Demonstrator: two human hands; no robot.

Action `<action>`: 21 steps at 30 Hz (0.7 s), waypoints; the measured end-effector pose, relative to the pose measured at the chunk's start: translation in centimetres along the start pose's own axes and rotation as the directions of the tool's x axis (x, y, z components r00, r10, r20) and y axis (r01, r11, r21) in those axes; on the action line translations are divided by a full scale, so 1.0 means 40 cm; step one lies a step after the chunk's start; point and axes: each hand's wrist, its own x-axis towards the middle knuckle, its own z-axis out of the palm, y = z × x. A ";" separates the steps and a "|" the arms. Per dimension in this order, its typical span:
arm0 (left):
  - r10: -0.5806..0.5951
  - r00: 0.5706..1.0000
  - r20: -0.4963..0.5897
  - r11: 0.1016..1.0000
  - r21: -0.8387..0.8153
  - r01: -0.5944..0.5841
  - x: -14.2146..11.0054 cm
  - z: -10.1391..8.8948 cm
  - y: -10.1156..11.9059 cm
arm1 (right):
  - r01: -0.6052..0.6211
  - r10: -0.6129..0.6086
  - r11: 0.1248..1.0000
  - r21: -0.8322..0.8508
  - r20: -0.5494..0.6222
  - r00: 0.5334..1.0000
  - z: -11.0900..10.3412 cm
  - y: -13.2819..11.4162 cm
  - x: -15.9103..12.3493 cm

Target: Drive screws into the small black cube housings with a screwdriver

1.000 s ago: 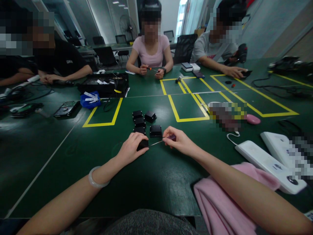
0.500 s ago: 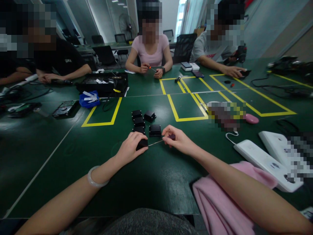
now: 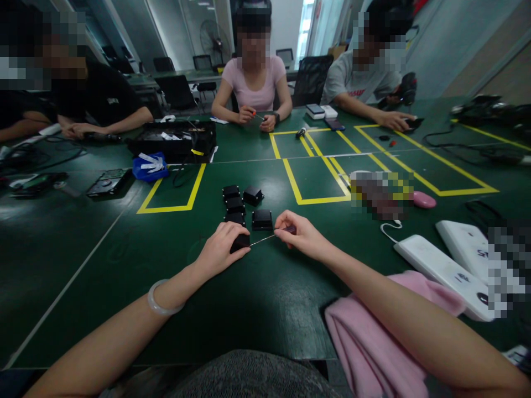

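Observation:
My left hand point(image 3: 219, 246) is closed round a small black box point(image 3: 240, 242), holding it on the green table. In my right hand point(image 3: 299, 235) is a screwdriver point(image 3: 263, 240) with a dark handle and a thin metal shaft. Its tip meets the right side of the held box, close to my left thumb; the exact contact point is too small to make out. Just beyond my hands sit several similar black boxes: one point(image 3: 262, 219) stands alone near my right fingers, another point(image 3: 253, 194) lies turned at an angle, and others point(image 3: 234, 205) form a column partly hidden by my left hand.
Yellow tape point(image 3: 323, 200) marks rectangles on the table point(image 3: 166, 309). To the right are a pink cloth point(image 3: 365, 337), a white power bank-like case point(image 3: 440, 276) and a pink mouse point(image 3: 423, 199). At left lie a hard drive point(image 3: 108, 182) and a blue container point(image 3: 150, 167). Co-workers sit opposite.
Both hands keep their hold on the black box and the screwdriver with hardly any movement. The whole view has shifted very slightly.

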 end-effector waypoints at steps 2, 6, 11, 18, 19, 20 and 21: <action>0.000 1.000 0.003 1.000 0.003 0.000 0.000 0.000 0.000 | -0.004 0.004 1.000 -0.005 -0.003 1.000 0.002 0.001 0.000; -0.011 1.000 0.000 1.000 0.003 0.011 0.001 -0.001 0.002 | -0.002 0.002 1.000 -0.009 -0.016 1.000 0.004 0.001 -0.002; -0.010 1.000 -0.001 1.000 -0.004 0.010 0.001 -0.003 0.003 | 0.005 -0.005 1.000 0.023 -0.012 1.000 0.000 -0.002 -0.001; -0.009 1.000 0.001 1.000 0.005 0.009 0.001 -0.003 0.002 | -0.031 0.031 1.000 0.005 -0.016 0.999 0.001 0.004 0.001; -0.011 1.000 0.002 1.000 0.006 0.011 0.001 -0.004 0.002 | -0.027 0.027 1.000 0.012 -0.016 0.999 0.001 0.004 0.001; -0.013 1.000 0.003 1.000 0.005 0.013 0.002 -0.004 0.003 | -0.019 0.019 1.000 0.025 -0.017 1.000 0.001 0.004 0.001; -0.015 1.000 0.004 1.000 0.004 0.014 0.002 -0.004 0.003 | -0.008 0.009 0.999 0.039 -0.018 1.000 0.001 0.004 0.002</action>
